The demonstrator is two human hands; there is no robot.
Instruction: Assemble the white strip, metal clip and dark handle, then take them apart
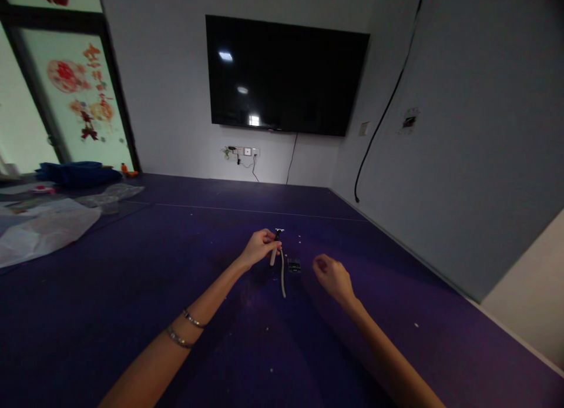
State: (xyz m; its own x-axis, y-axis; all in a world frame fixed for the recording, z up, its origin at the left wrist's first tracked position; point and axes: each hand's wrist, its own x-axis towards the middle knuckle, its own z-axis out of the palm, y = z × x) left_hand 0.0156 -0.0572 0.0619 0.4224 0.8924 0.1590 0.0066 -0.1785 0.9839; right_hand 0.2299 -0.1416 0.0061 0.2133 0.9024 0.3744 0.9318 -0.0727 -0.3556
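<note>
Landmark: wall-mounted television (288,76). Left of it stands a door (73,96); right of it hangs a cable (402,73); below it, wall sockets (247,151). Before it, on the surface (211,349), lies a packet (294,266); also before it, a T-headed tool (278,234) in the left fingers (274,245). Front-left of it, plastic bag (48,228).

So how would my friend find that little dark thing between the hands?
Start at the big purple surface below the TV. Between the left hand and the right hand lies the small dark thing, squarish, unlike the long pale strip just left of it.
</note>
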